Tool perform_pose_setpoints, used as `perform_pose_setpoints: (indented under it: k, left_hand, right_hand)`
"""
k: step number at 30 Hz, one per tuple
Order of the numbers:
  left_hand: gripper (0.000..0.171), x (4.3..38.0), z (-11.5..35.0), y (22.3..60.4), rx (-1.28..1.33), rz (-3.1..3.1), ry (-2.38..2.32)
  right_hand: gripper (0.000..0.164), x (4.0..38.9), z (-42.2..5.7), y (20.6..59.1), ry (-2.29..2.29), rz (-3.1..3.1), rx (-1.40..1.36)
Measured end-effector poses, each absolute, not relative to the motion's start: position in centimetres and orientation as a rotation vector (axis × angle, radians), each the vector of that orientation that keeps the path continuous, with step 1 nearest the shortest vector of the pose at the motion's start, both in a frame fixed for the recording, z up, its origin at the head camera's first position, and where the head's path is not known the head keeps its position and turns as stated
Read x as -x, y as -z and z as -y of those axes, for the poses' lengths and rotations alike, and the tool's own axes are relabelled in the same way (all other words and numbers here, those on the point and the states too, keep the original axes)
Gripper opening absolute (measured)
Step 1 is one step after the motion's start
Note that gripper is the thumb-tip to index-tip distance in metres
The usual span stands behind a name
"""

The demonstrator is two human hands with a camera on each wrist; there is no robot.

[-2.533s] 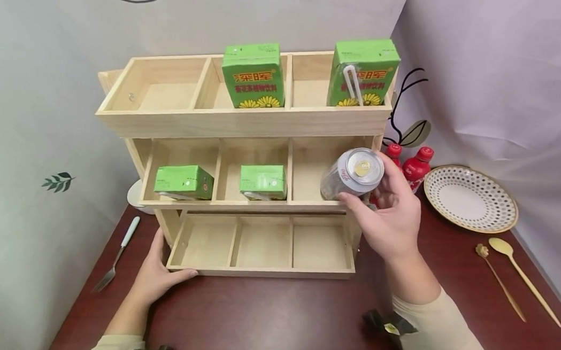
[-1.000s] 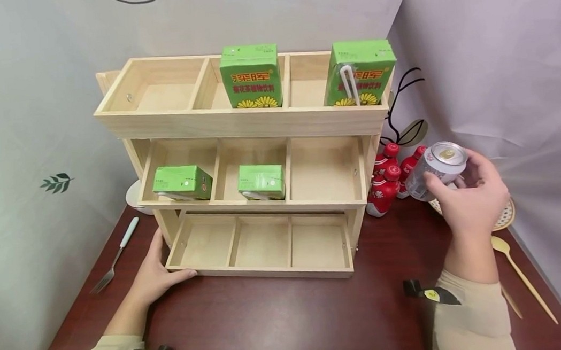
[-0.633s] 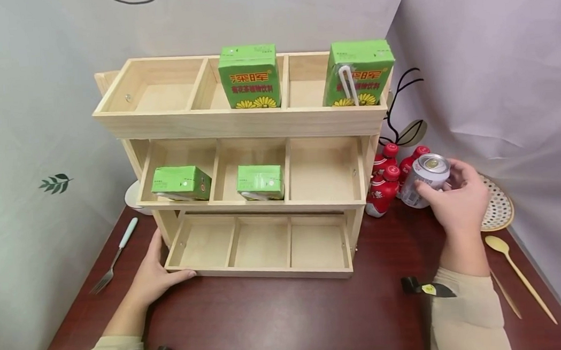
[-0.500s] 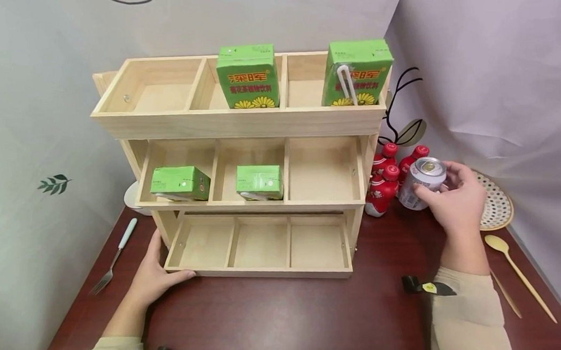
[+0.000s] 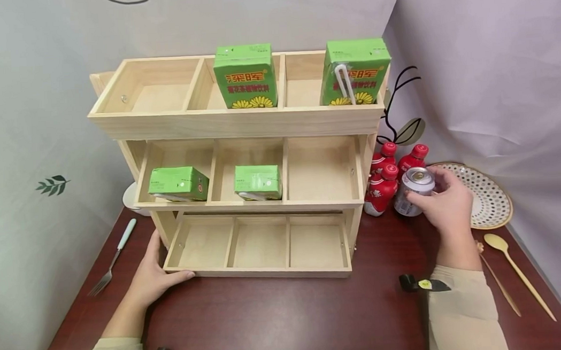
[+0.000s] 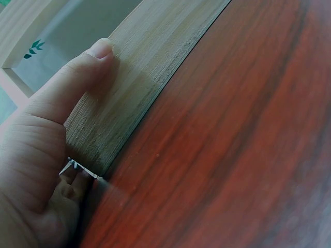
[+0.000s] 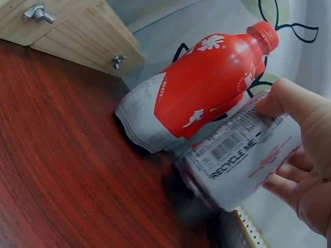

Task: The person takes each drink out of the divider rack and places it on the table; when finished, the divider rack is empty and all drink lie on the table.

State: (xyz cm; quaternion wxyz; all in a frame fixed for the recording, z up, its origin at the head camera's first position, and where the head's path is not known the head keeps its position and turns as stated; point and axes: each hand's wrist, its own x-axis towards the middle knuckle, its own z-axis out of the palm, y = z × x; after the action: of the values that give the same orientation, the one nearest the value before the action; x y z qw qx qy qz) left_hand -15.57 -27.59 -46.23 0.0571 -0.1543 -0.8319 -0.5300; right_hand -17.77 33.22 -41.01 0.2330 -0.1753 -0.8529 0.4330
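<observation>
My right hand [image 5: 448,199] holds a silver soda can [image 5: 414,191] upright between thumb and fingers, beside several red-capped bottles [image 5: 380,189]. In the right wrist view the base of the can [image 7: 238,155] is at or just above the table; I cannot tell whether it touches. My left hand [image 5: 149,274] grips the lower left corner of a three-tier wooden shelf [image 5: 257,273]. Its thumb [image 6: 77,77] lies along the front board, and the other fingers go round the side, partly hidden. Green drink cartons [image 5: 245,78] stand in the top and middle tiers.
A dotted plate [image 5: 492,205], a cream spoon [image 5: 517,267] and a thin gold-coloured stirrer [image 5: 499,285] lie on the right. On the left are a fork [image 5: 114,260] and a white bowl [image 5: 131,197]. Dark red tabletop [image 5: 280,325] spreads before the shelf.
My right hand has carried the can from the middle tier's right compartment out to the right, then down beside the red bottles. The left hand has stayed at the shelf corner.
</observation>
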Motion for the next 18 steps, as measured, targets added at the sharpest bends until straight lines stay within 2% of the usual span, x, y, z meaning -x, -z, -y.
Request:
perform_pose_setpoints:
  k: [6,18]
  left_hand:
    - [0.126,15.59,27.58,46.24,0.464,2.531,1.593]
    - [0.127,15.59,27.57,46.23,0.452,2.544,1.582]
  right_hand:
    - [0.075,17.93,-33.49,41.49,-1.073,2.454,0.461]
    - [0.076,17.99,-33.52,41.91,-1.082,2.499,0.429]
